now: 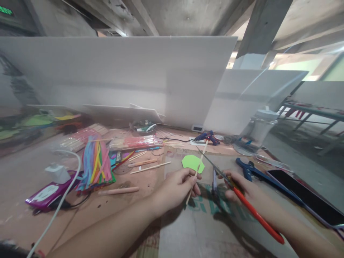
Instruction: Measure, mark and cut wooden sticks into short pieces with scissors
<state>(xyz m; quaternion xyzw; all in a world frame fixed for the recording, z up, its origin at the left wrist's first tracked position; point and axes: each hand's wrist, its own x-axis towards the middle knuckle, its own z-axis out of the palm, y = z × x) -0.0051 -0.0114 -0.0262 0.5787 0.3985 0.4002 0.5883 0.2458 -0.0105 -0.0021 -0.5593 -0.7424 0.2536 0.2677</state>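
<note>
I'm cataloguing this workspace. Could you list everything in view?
Stick: one, pale, in left hand
Scissors: one, red-handled, in right hand
Paper piece: one, lime green, beyond left hand
Glue gun: one, dark blue, centre rear
Small display: one, white, near glue gun
Jar: one, clear, right rear
Phone: one, black, far right
Tool: one, dark blue, beside phone
Stick packs: at least two, pale and pink, left rear
Rods: two, light brown, left
Loose sticks: several, pale, left of centre
Pipe cleaners: many, multicoloured, left
Packet: one, purple, far left
Plug: one, white, on packet
Table: one, reddish brown, underneath
Boards: several, white, rear
Clutter: uncountable, mixed, blurred far left
Left hand: one, bare, centre
Right hand: one, bare, right
</note>
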